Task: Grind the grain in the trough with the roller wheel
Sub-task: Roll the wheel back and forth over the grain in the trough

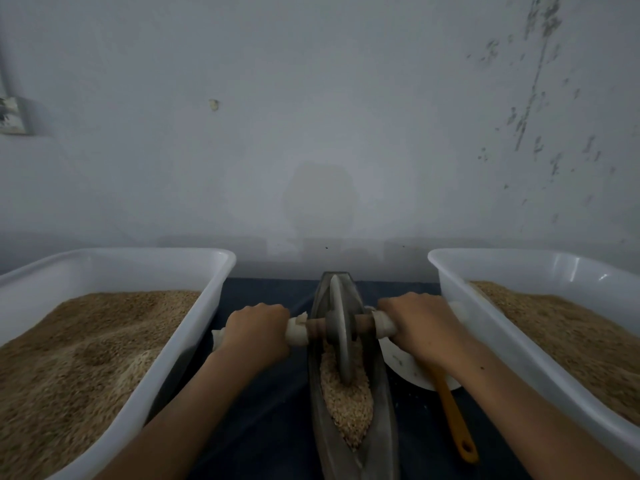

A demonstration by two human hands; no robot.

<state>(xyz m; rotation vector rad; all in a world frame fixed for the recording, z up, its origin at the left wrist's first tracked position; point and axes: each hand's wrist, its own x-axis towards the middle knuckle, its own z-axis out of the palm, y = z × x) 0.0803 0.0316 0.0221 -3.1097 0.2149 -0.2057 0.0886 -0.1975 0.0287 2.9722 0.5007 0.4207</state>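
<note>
A dark, boat-shaped metal trough (pixel 381 424) lies lengthwise on the table in front of me. Pale grain (pixel 346 407) fills its near half. A grey metal roller wheel (pixel 340 327) stands upright in the trough, its lower edge sunk in the grain. A wooden axle (pixel 316 326) runs through the wheel, with white cloth wrapped round both ends. My left hand (pixel 257 331) grips the left wrapped end. My right hand (pixel 420 327) grips the right wrapped end. Both forearms reach in from the bottom of the view.
Two large white plastic tubs (pixel 207 306) (pixel 450 278) heaped with brown grain flank the trough, close on each side. A white bowl (pixel 401 368) with an orange-handled utensil (pixel 453 420) sits under my right forearm. A dark blue cloth (pixel 270 410) covers the table; a grey wall stands behind.
</note>
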